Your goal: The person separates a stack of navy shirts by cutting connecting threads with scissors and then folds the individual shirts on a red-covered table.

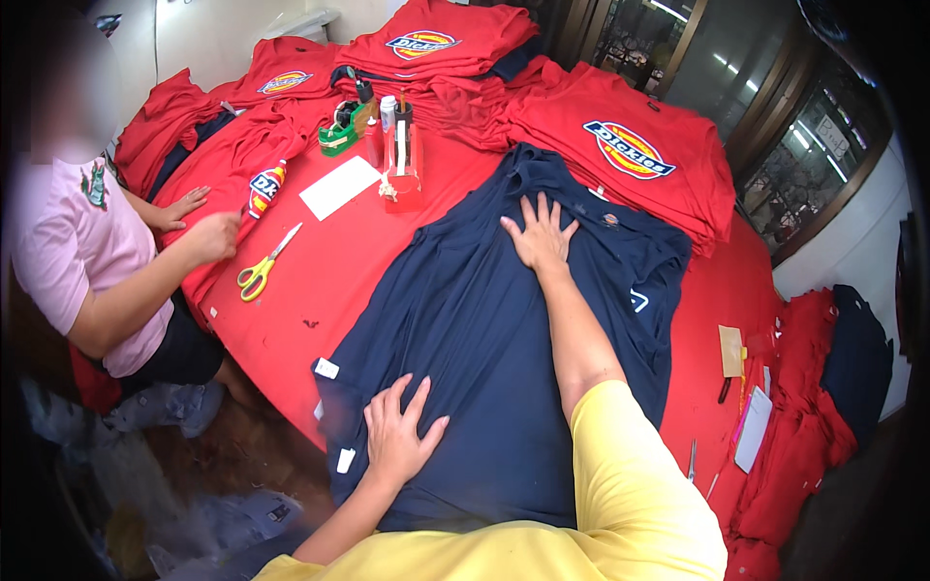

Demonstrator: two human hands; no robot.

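A navy blue T-shirt (475, 320) lies spread over the red-covered table (291, 334) in front of me, with its neck toward the far side. My right hand (541, 232) rests flat on its upper part, beside the collar, fingers spread. Near the shirt's lower left edge my left hand (399, 436) also lies open on the cloth, fingers apart. Small white tags (326, 368) show along that left edge. Part of a white print peeks out on the shirt's right side. Neither hand grips anything.
Stacks of red shirts (620, 126) line the far edge. Left of the navy shirt lie yellow-handled scissors (255, 278) and white paper (340, 188). A green tape dispenser (341, 131) stands by a red holder (400, 184). A co-worker in pink (97, 242) handles a red shirt at left.
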